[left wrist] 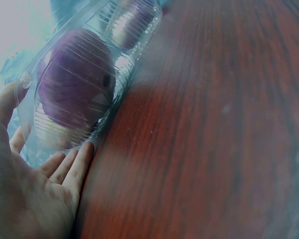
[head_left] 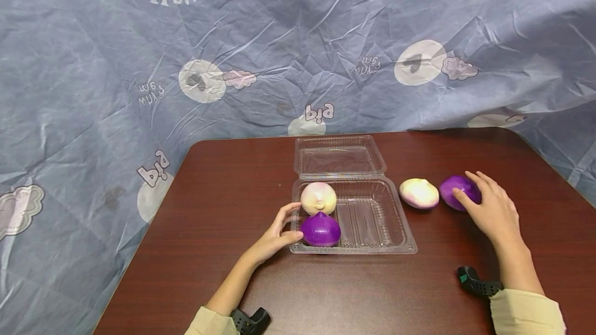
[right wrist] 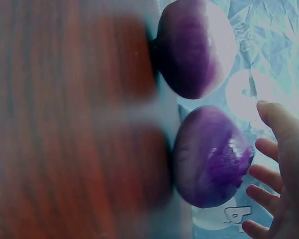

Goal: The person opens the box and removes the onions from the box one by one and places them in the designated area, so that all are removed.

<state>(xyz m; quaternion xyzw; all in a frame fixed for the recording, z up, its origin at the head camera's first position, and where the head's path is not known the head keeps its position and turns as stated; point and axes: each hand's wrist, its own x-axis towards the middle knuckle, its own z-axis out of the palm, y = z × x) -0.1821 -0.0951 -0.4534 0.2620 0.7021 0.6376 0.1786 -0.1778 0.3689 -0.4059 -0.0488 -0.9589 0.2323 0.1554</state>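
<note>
A hinged clear plastic container (head_left: 368, 249) lies with its lid back on the table. In its left part sit a white onion (head_left: 318, 199) and, in front, a purple onion (head_left: 321, 230). My left hand (head_left: 274, 234) rests against the container's left edge, thumb by the front corner and fingers nearly straight along the side. To the right of the container lie another white onion (head_left: 419, 194) and another purple onion (head_left: 458, 193). My right hand (head_left: 494, 212) is over that purple onion, fingers spread; the right wrist view shows a gap between fingertips and onion (right wrist: 209, 157).
The dark red-brown wooden table (head_left: 200, 231) carries everything. Behind it hangs a grey-blue printed cloth (head_left: 279, 40). The raised lid (head_left: 337, 156) lies toward the table's back edge. A black wrist band (head_left: 477, 282) sits by the right sleeve.
</note>
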